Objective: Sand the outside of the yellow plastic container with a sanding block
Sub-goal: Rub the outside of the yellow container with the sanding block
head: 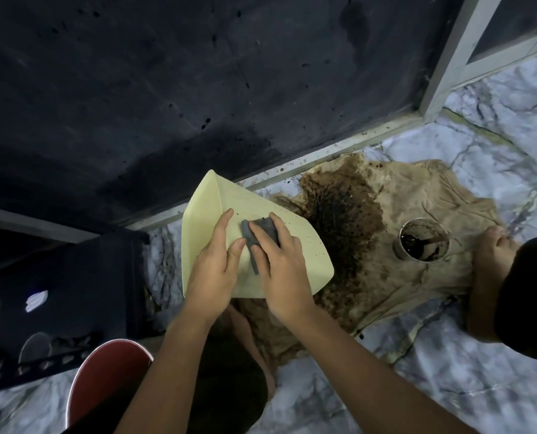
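both forearms bare, reaching forward from bottom of view, converging toward centre. left hand (215,264) palm down, fingers extended and slightly spread, index stretched furthest forward, thumb angled inward toward the other hand, lying flat on the surface under it. right hand (279,264) palm down just beside the left, nearly touching it, fingers bent over a grey piece and pressing it down, thumb along its near edge. wrists roughly level, right forearm crossing in from lower right, left from lower centre. bare knee and foot at far right edge, dark shorts hem above; another bare leg partly hidden beneath the forearms.
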